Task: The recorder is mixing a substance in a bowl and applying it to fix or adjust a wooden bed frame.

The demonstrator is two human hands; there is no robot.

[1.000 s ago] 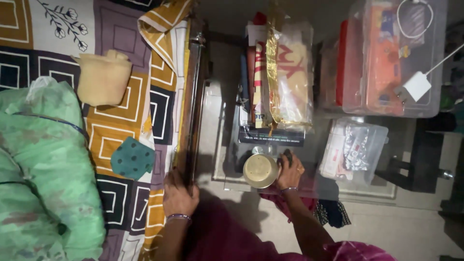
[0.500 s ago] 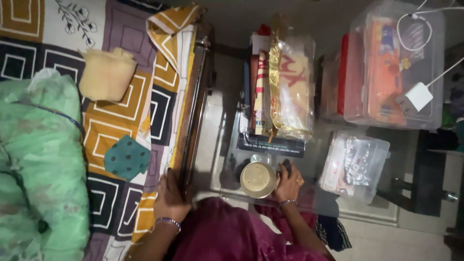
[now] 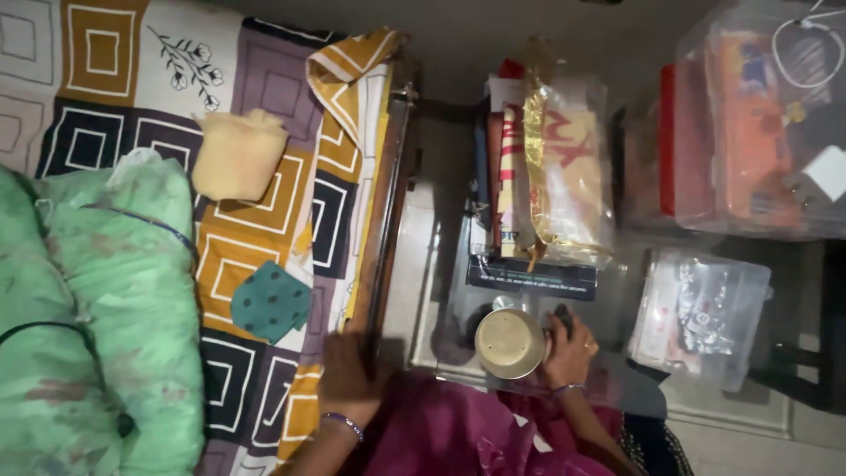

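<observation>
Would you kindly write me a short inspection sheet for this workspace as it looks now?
Surface: glass table beside a bed with a patterned sheet.
Job's things: round cup on the glass.
Clutter: stacked books, gold-trimmed packet, clear boxes, green bundle, teal cloth, yellow cloth.
Grippers: right hand holds the cup; left hand rests on the bed edge.
Cables: white cable on the box lid.
Surroundings: tiled floor.
</observation>
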